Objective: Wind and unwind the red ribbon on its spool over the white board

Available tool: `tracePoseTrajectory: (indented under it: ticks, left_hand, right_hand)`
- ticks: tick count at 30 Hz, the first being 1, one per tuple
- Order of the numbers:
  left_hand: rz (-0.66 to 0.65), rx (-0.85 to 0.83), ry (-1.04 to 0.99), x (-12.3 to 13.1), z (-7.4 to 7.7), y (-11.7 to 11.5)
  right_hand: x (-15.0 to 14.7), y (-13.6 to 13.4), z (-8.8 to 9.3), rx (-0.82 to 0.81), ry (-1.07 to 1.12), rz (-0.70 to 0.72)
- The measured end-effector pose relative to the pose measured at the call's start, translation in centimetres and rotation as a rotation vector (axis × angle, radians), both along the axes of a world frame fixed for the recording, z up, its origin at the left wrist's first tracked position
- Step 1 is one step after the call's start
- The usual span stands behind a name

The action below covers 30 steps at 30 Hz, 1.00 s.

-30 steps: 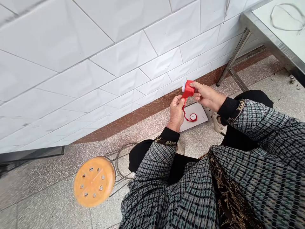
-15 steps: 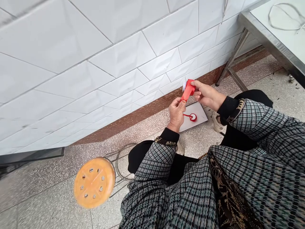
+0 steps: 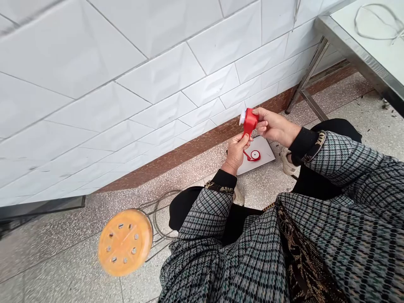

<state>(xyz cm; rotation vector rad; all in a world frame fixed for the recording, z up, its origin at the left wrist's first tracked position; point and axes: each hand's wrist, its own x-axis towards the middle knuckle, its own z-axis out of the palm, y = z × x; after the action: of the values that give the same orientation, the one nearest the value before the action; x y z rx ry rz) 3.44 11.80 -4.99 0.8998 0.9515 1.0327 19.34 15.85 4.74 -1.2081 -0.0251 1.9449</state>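
Note:
A glossy red ribbon [image 3: 250,122] is wrapped around a white piece whose round disc end [image 3: 242,116] sticks out on the left. Fingers and thumb of my right hand [image 3: 270,124] are closed on the wrapped ribbon from the right. Just below, my left hand [image 3: 237,150] pinches the ribbon's lower stretch, which runs down from the wrapped part. Under my hands, a small red roll [image 3: 259,155] with a white round face lies on a white board [image 3: 268,159]. A thin red strip leads from it toward my left hand; where the strip ends is hidden.
A round orange stool seat [image 3: 125,242] with wire-like metal legs lies tipped at lower left. White wall tiles [image 3: 176,67] rise ahead. At upper right stands a metal-edged table [image 3: 344,44] with a coiled pale cord [image 3: 383,38] on it.
The ribbon stretch between my hands has become shorter and sits closer around the white piece. More of the white disc shows. My left hand has moved slightly right and down.

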Motion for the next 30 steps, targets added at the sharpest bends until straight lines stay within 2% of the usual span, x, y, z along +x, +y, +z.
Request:
tracePoseTrajectory:
  ticks: [5,9,11,16,20,26,30]
  left_hand:
    - [0.028,0.045,0.195,-0.6,-1.1,0.7]
    - [0.192,0.204,0.211,-0.9,-1.3,1.4]
    - [0.221,0.265,0.213,-1.2,-1.0,1.7]
    - [0.065,0.343,0.208,-2.3,0.0,2.0]
    - [-0.006,0.374,0.164,-2.7,0.2,2.2]
    - [0.067,0.352,0.095,-2.0,-0.6,1.9]
    - [0.12,0.184,0.038,-1.1,-0.4,1.3]
  right_hand:
    - [0.5,-0.1,-0.4,-0.006,0.051,0.101]
    - [0.9,-0.2,-0.3,-0.006,0.078,0.161]
    - [1.0,-0.3,0.1,-0.027,0.083,0.179]
    - [1.3,-0.5,1.1,-0.073,0.068,0.262]
    - [1.6,-0.5,1.1,-0.036,0.03,0.317]
    - [1.6,-0.7,1.2,0.03,0.052,0.37]
    - [0.3,-1.8,0.7,0.16,-0.057,0.296]
